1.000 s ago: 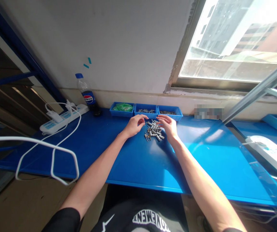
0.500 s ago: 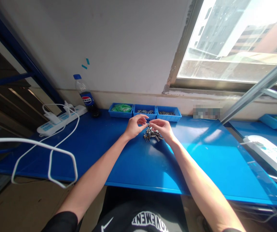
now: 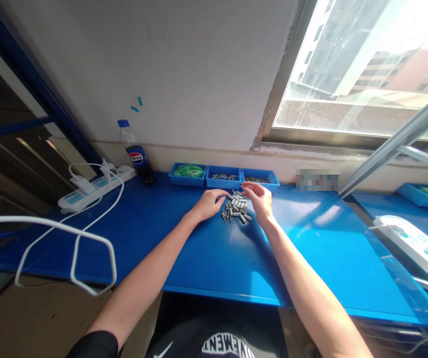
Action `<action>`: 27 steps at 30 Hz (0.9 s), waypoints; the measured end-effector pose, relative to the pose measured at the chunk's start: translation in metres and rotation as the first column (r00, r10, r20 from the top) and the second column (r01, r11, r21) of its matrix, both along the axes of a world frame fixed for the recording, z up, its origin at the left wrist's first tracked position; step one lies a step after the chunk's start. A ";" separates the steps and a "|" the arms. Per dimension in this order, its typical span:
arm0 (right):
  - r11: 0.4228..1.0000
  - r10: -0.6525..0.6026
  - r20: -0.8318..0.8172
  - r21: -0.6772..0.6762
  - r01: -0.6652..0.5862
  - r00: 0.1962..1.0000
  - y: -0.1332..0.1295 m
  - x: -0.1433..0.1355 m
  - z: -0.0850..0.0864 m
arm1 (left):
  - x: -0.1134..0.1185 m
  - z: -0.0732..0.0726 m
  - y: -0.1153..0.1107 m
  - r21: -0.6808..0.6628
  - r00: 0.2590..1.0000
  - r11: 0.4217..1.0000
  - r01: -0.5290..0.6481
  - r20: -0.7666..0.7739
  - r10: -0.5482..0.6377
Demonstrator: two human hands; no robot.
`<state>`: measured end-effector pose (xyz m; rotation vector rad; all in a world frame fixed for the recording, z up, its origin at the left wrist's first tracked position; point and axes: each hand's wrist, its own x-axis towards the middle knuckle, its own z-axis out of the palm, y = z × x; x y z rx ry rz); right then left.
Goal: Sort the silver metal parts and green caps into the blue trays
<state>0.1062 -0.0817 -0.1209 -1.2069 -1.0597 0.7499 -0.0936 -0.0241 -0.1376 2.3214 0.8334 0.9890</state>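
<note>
A loose pile of small grey metal cylinders and thin dark pins lies on the blue table. At the pile's left edge is my left hand, fingers curved and closed, its tips too small to show what they hold. My right hand is over the pile's right side, near the right tray, thumb and fingers bent together; anything between them is too small to make out. Behind the pile stand three blue trays: one with green bags, one with grey cylinders, one with thin metal pins.
A cola bottle stands by the wall at the left, beside a white power strip with looping white cables. On the right are a metal frame bar, another power strip and a blue tray.
My hands have moved apart; they were nearly touching above the pile. My left hand is lower on its left side, my right hand farther right. More of the pile shows.
</note>
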 end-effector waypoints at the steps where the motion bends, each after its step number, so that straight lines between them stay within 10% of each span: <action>1: 1.000 -0.014 -0.025 0.016 0.014 1.000 0.001 0.002 -0.001 | -0.001 -0.002 0.001 0.031 0.998 0.999 0.033 -0.054 -0.031; 27: 0.997 0.062 -0.070 -0.031 -0.065 0.996 0.001 0.003 -0.003 | -0.012 0.005 -0.001 0.175 0.906 0.984 -0.044 -0.407 0.113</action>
